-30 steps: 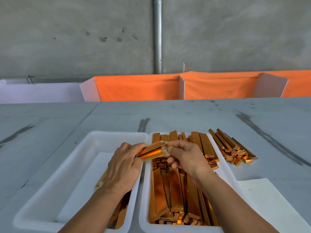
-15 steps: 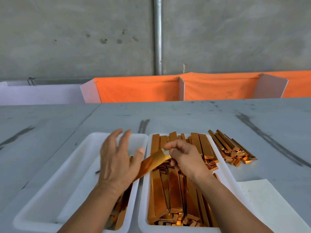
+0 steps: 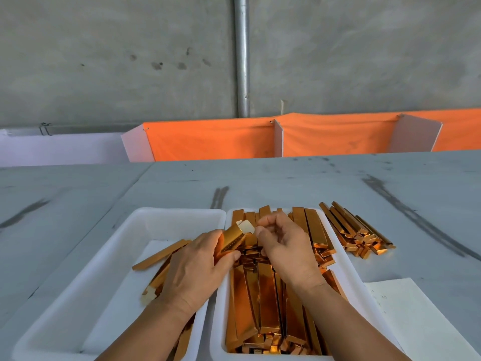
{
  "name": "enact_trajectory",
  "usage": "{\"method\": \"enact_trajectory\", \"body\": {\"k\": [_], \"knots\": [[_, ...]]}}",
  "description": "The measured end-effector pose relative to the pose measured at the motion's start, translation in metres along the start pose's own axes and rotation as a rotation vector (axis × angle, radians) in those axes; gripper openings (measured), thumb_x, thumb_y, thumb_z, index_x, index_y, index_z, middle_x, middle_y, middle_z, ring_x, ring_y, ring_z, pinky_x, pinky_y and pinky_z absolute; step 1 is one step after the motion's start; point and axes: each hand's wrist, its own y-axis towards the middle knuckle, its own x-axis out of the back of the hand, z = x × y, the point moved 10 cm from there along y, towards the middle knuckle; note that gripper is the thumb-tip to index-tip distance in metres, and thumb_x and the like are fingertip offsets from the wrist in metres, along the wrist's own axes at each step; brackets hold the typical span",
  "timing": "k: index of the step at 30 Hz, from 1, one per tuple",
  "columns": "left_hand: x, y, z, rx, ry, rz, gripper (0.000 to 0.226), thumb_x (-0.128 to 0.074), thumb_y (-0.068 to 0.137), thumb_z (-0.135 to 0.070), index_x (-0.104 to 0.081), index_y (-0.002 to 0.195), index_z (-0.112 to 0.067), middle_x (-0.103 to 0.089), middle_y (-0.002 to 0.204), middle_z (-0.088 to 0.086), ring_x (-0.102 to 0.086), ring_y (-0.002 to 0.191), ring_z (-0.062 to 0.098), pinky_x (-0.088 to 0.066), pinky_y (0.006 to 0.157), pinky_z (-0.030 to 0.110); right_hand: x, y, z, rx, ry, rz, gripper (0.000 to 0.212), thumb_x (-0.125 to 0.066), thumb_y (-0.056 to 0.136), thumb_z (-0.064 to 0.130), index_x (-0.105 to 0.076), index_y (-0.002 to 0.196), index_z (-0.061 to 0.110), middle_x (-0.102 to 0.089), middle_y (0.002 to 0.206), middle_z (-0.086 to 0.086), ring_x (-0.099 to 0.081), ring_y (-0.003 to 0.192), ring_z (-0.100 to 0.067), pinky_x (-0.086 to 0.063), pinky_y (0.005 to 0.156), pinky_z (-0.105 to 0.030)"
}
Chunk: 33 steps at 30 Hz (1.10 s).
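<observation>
Steadying the gold box [image 3: 232, 243], which the left hand [image 3: 197, 269] grips at mid-frame above the two white trays [image 3: 225, 217], should let the right hand [image 3: 283, 248], fingers curled at the white flap [image 3: 246, 226] (pinching or not, I cannot tell), tuck it in squarely.

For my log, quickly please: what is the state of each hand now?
Left hand: holds the gold box.
Right hand: curled beside the box's open end; contact cannot be told.
</observation>
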Motion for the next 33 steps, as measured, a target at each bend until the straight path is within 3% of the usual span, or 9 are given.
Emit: {"method": "enact_trajectory", "body": {"k": [3,5,10,17,21,26,29,31,33], "knots": [[0.002,0.0,0.001,0.013,0.034,-0.024,0.036,-0.051,0.085,-0.062,-0.051,0.099,-0.028,-0.043,0.072,-0.015,-0.044,0.062,0.005,-0.026,0.052,0.01,0.001,-0.003,0.01,0.1,-0.128,-0.026,0.019,-0.066,0.091,0.02,-0.065,0.079,0.035,-0.063,0.073,0.007,-0.055,0.063,-0.001,-0.049,0.059,-0.014],[0.002,0.0,0.001,0.014,0.054,-0.025,0.042,-0.042,0.084,-0.065,-0.051,0.101,-0.028,-0.045,0.074,-0.015,-0.045,0.063,0.005,-0.027,0.053,0.01,0.0,-0.003,0.016,0.155,-0.196,-0.035,0.023,-0.067,0.09,0.021,-0.064,0.076,0.039,-0.063,0.085,0.014,-0.058,0.075,0.001,-0.047,0.064,-0.009],[0.001,0.001,-0.001,-0.004,0.093,-0.026,0.048,-0.033,0.084,-0.067,-0.05,0.104,-0.027,-0.048,0.077,-0.014,-0.048,0.065,0.005,-0.028,0.053,0.01,-0.004,-0.002,0.015,0.186,-0.238,-0.015,0.015,-0.069,0.091,0.022,-0.072,0.086,0.036,-0.062,0.096,0.014,-0.057,0.088,0.003,-0.047,0.071,-0.008],[-0.001,0.0,-0.005,-0.037,0.113,-0.02,0.053,-0.031,0.085,-0.066,-0.052,0.114,-0.026,-0.054,0.083,-0.014,-0.055,0.07,0.006,-0.046,0.061,0.019,-0.008,-0.002,0.014,0.196,-0.274,0.024,0.009,-0.068,0.091,0.019,-0.068,0.09,0.028,-0.06,0.097,0.011,-0.055,0.078,-0.004,-0.047,0.067,-0.012],[0.0,-0.001,-0.012,-0.08,0.129,-0.024,0.039,-0.049,0.089,-0.056,-0.056,0.109,-0.023,-0.055,0.079,-0.011,-0.05,0.065,0.007,-0.039,0.057,0.019,-0.016,-0.004,0.016,0.2,-0.306,0.097,0.02,-0.066,0.092,0.015,-0.06,0.088,0.034,-0.056,0.1,0.008,-0.053,0.069,0.0,-0.045,0.06,-0.013],[0.001,-0.001,-0.013,-0.078,0.102,-0.014,0.033,-0.053,0.09,-0.05,-0.057,0.11,-0.024,-0.054,0.078,-0.012,-0.05,0.063,0.007,-0.035,0.057,0.016,-0.022,-0.008,0.02,0.2,-0.195,0.171,0.037,-0.064,0.091,0.004,-0.059,0.085,0.04,-0.052,0.098,0.008,-0.053,0.072,0.002,-0.046,0.063,-0.012],[0.001,-0.001,-0.014,-0.088,0.1,-0.011,0.034,-0.053,0.091,-0.051,-0.057,0.11,-0.024,-0.052,0.077,-0.013,-0.049,0.063,0.007,-0.031,0.057,0.015,-0.02,-0.004,0.008,0.059,0.011,0.192,0.033,-0.062,0.092,0.001,-0.07,0.08,0.031,-0.057,0.105,0.006,-0.059,0.085,-0.014,-0.051,0.071,-0.02],[0.001,-0.001,-0.015,-0.099,0.094,-0.006,0.036,-0.052,0.091,-0.053,-0.058,0.112,-0.024,-0.052,0.079,-0.013,-0.049,0.064,0.006,-0.03,0.057,0.013,-0.021,-0.003,0.002,-0.021,0.088,0.222,0.033,-0.058,0.094,0.0,-0.071,0.079,0.026,-0.06,0.101,0.002,-0.062,0.078,-0.017,-0.048,0.058,-0.017],[0.0,-0.002,-0.016,-0.109,0.084,0.005,0.039,-0.048,0.091,-0.054,-0.057,0.116,-0.025,-0.053,0.083,-0.013,-0.049,0.067,0.006,-0.027,0.058,0.01,-0.025,-0.004,-0.001,-0.071,0.096,0.258,0.03,-0.054,0.097,0.002,-0.069,0.082,0.023,-0.062,0.083,0.001,-0.06,0.064,-0.006,-0.041,0.048,-0.014]]}}
